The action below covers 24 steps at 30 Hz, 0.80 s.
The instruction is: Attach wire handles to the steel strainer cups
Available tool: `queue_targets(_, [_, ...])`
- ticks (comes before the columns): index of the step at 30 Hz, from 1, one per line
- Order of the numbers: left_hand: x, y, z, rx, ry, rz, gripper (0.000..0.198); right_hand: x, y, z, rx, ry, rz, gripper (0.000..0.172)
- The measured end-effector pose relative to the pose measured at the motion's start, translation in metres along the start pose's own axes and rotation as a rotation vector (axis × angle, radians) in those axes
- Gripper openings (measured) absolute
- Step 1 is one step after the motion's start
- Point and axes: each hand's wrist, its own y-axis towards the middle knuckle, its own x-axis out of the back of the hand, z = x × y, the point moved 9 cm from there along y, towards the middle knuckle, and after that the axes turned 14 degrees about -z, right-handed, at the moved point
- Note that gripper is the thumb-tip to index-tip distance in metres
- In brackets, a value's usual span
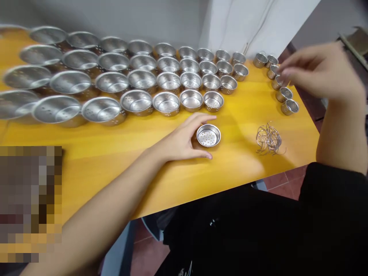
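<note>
My left hand (184, 140) curves around a small perforated metal cup (208, 136), with thumb and fingers spread to either side of it. Small gaps show between the fingertips and the rim, so I cannot tell whether the palm touches it. At the right, my right hand (319, 71) hovers over a column of small metal cups with wire handles (289, 107). Its fingers are bent down and blurred, and their tips overlap a cup in that column. Whether they hold anything is unclear. Between the hands and nearer me lies a tangled heap of thin bent wires (268, 138).
Several rows of perforated metal cups (140, 101) fill the far and left side of the yellow table (230, 168). Behind them stand a grey wall (129, 19) and a white pillar (238, 23). A pixelated patch covers the lower left.
</note>
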Motion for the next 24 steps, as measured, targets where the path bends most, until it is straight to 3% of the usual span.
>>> queue_targets(2, [-0.008,0.001,0.004,0.009,0.02,0.047,0.136,-0.03,-0.056,-0.001,0.068,-0.124,0.209,0.016])
queue_targets(4, [-0.014,0.003,0.011,0.018,0.051,0.067,0.141,-0.049,-0.096,-0.03,-0.012,-0.242,0.269,0.014])
queue_targets(8, [-0.021,0.008,0.019,-0.017,0.042,0.086,0.149,-0.057,-0.137,-0.096,-0.232,-0.268,0.079,0.017])
queue_targets(11, [-0.022,0.01,0.023,-0.031,0.049,0.098,0.152,-0.059,-0.142,-0.126,-0.324,-0.262,-0.051,0.015])
queue_targets(13, [-0.022,0.012,0.025,-0.029,0.061,0.105,0.151,-0.067,-0.136,-0.137,-0.348,-0.264,-0.017,0.013])
queue_targets(18, [-0.019,0.016,0.031,-0.045,0.075,0.092,0.143,-0.096,-0.117,-0.135,-0.254,-0.238,0.188,0.019])
queue_targets(24, [-0.014,0.018,0.033,-0.033,0.063,0.063,0.148,-0.103,-0.122,-0.135,-0.204,-0.193,0.134,0.014])
